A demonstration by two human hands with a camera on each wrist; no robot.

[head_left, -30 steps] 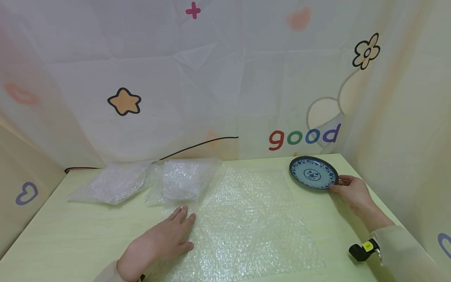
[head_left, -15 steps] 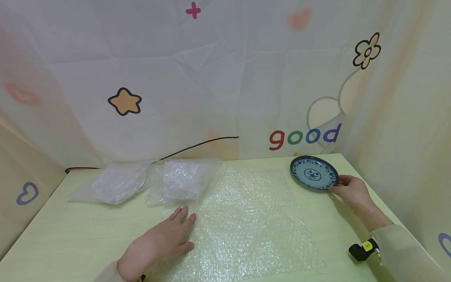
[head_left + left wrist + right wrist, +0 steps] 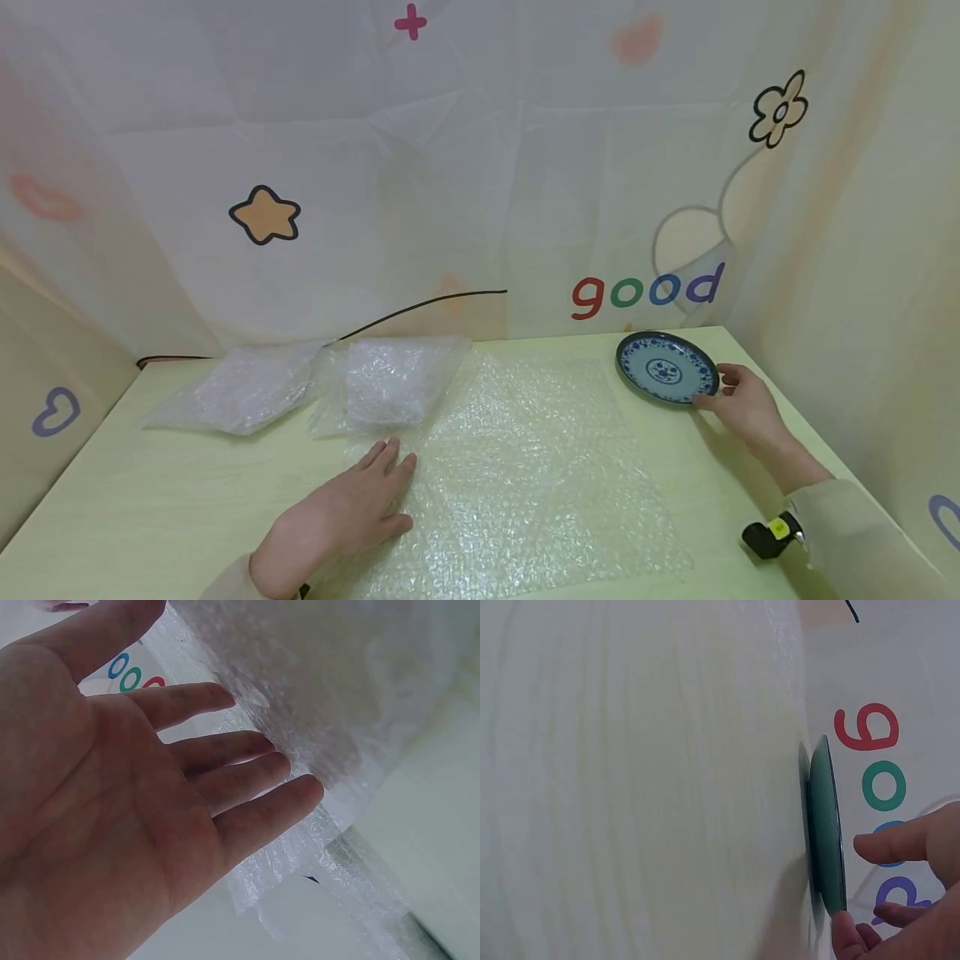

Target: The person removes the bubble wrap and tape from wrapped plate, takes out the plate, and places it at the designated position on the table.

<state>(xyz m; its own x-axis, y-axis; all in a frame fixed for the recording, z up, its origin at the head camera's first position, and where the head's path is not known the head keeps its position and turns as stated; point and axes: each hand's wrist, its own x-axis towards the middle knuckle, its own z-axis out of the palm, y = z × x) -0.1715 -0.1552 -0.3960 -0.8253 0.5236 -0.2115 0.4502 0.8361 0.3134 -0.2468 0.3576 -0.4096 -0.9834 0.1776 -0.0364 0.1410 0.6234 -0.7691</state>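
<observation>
A sheet of clear bubble wrap (image 3: 525, 475) lies spread over the middle of the table. My left hand (image 3: 341, 517) rests palm down on its left edge, fingers extended. In the left wrist view the palm of that hand (image 3: 135, 795) shows, with bubble wrap (image 3: 300, 697) beyond the fingertips. At the back right sits a blue-patterned plate (image 3: 665, 369) with a dark rim. My right hand (image 3: 750, 412) is at the plate's right rim, fingers and thumb spread. The right wrist view shows the plate (image 3: 826, 825) edge-on, the thumb held off it and fingertips (image 3: 841, 930) right at the rim.
Two bubble-wrapped bundles (image 3: 251, 387) (image 3: 386, 383) lie at the back left of the pale table (image 3: 150, 500), against a printed curtain (image 3: 420, 208). A black device (image 3: 768, 537) with a yellow label is strapped to my right wrist.
My right hand has loosened at the plate's rim: the upper fingers have lifted and spread, and the thumb has shifted slightly left. The plate, left hand and bubble wrap stay put.
</observation>
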